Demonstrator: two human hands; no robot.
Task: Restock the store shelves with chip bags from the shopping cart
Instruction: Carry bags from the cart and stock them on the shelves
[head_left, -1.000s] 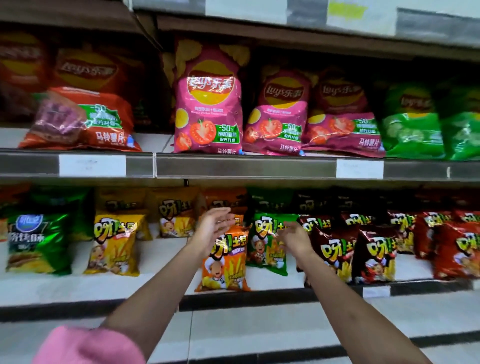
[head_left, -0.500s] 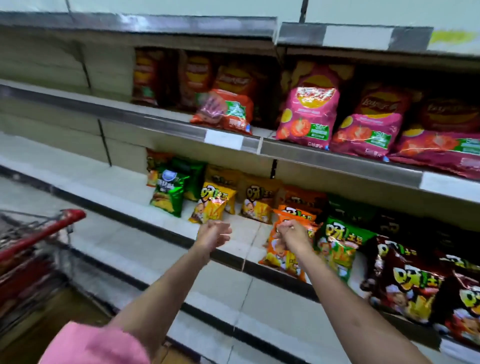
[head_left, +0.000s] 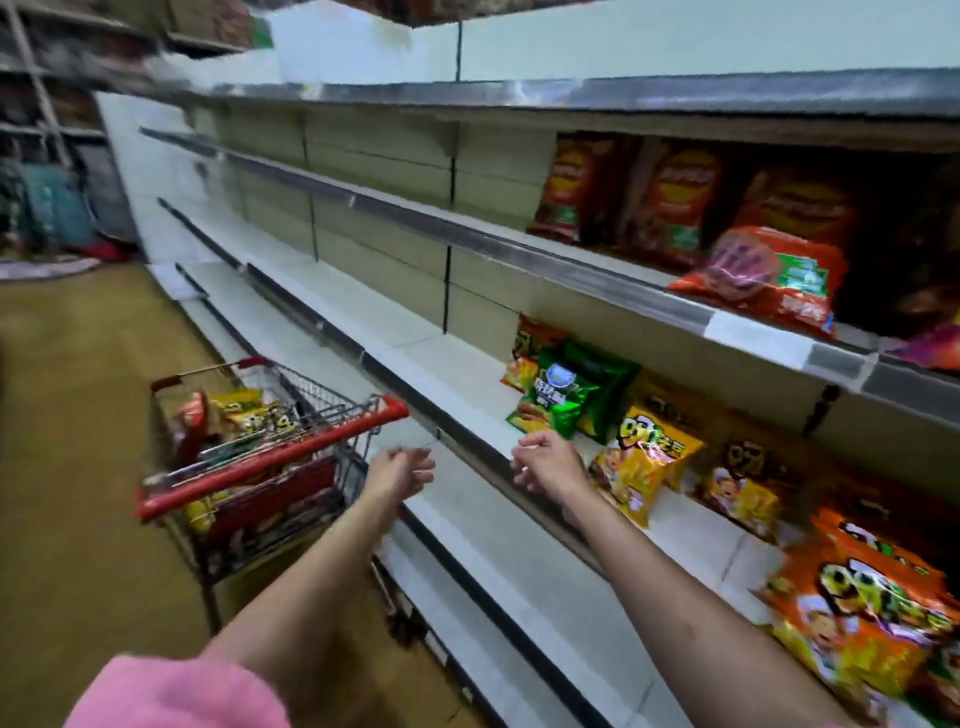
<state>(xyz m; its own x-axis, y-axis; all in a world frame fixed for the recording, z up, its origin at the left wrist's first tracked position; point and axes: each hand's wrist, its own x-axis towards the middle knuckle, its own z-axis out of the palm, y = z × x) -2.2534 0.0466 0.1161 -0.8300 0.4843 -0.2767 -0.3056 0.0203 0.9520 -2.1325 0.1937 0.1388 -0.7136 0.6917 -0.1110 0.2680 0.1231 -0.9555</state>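
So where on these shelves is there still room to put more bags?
The lower shelf is bare left of the green bag, and the shelf above is bare left of the red bags. Rightwards, both are crowded with bags.

Head view, down along shelves (head_left: 467, 322)

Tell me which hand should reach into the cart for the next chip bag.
Left. The left hand hangs empty right beside the cart handle, bags showing just past it. The right hand, also empty, sits over the shelf edge, farther from the cart.
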